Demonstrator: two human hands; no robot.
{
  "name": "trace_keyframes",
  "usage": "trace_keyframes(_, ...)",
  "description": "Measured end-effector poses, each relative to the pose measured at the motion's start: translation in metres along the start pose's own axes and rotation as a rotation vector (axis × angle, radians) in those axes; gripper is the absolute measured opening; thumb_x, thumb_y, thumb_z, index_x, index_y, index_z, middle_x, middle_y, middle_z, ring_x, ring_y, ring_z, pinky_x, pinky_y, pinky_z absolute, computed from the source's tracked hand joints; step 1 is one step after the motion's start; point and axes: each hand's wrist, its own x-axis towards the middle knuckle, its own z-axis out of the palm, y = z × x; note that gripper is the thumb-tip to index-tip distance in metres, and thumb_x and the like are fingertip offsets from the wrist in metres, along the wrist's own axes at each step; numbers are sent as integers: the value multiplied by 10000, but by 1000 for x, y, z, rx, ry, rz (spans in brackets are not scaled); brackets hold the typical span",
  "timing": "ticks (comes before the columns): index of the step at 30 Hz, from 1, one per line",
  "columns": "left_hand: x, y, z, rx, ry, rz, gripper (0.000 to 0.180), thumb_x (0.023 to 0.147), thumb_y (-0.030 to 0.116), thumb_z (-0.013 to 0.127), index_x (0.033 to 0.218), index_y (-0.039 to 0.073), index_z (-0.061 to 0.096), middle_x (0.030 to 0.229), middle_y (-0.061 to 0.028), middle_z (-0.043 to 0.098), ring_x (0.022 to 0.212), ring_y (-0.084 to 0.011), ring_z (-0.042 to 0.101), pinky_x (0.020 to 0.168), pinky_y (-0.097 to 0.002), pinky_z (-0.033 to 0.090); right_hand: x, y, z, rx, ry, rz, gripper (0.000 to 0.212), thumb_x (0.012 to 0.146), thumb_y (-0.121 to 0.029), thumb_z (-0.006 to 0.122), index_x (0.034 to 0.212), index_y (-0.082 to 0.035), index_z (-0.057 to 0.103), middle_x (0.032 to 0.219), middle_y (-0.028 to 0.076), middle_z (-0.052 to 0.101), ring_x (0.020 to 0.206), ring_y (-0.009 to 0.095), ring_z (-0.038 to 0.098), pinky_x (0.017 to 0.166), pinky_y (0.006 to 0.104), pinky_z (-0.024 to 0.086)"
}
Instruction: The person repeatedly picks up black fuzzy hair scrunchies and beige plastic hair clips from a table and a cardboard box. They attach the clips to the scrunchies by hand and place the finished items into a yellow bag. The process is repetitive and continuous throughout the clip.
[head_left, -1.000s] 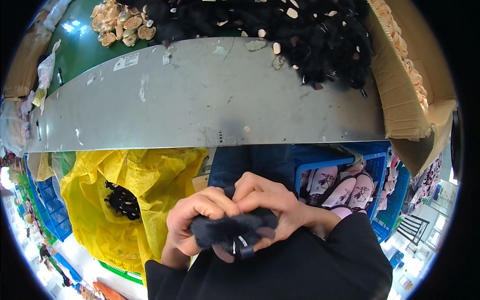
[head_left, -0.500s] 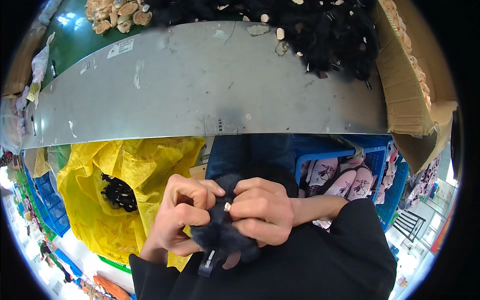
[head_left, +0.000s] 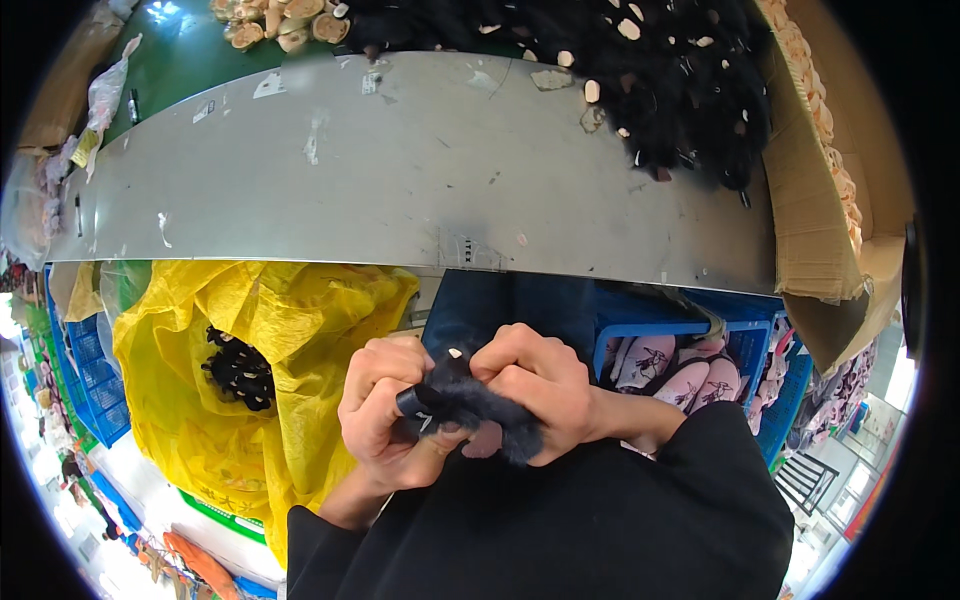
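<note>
Both hands grip a black furry plush piece (head_left: pixel 490 400) over my lap. My left hand (head_left: pixel 385 410) is closed on its left side, next to a black ribbon tag (head_left: pixel 415 402) that sticks out. On the other side, my right hand (head_left: pixel 545 390) has its fingers curled into the fur. A small cream-coloured bit (head_left: pixel 455 353) shows at the top of the plush, between the hands. Lower down, a dull pink patch (head_left: pixel 484 440) is exposed. The fingertips are partly hidden in the fur.
A grey metal tabletop (head_left: pixel 400 170) lies ahead, with a heap of black plush pieces (head_left: pixel 690 90) at its far right. A cardboard box (head_left: pixel 815 200) stands at the right edge. Beside my lap are a yellow sack (head_left: pixel 300 330) and a blue crate (head_left: pixel 620 330) holding pink printed pieces.
The plush has been turned between my hands: its ribbon tag moved from the bottom up beside my left hand, and the pink patch shows more. Both hands stay closed on it.
</note>
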Motion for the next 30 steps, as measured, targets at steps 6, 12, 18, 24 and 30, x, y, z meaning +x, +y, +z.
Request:
trace_keyframes(6,8,2,0,237,-51,-58,263,762,51,771,730,20,512,849,-112,497,723,-225,485,659,-331,433,9,1,-3,125,-26,197,242,765,-49,778,926,0,604,865,139,558,709,270,568,603,316,464)
trace_keyframes(12,23,-10,2,65,-104,61,216,748,19,735,814,43,531,874,-108,539,792,-235,522,717,-328,441,31,-6,-18,51,45,99,197,735,26,734,865,-9,591,856,122,563,692,259,565,586,319,461)
trace_keyframes(18,27,9,7,353,47,43,188,729,24,652,808,64,487,941,-78,496,838,-186,487,768,-298,409,48,-3,-4,-235,287,-124,226,636,-17,773,822,-18,645,902,114,618,616,231,601,538,279,483)
trace_keyframes(24,32,-5,14,472,455,164,314,671,249,760,846,41,602,854,-90,570,753,-228,547,638,-329,437,44,-11,21,-286,374,-197,362,681,-156,836,952,10,662,1103,199,589,955,337,642,779,397,560)
trace_keyframes(30,48,-12,20,344,188,6,289,714,227,738,877,4,650,877,-100,573,809,-221,558,710,-320,450,35,10,4,-210,307,-95,285,742,-95,751,986,-8,633,1145,254,576,939,371,630,833,402,534)
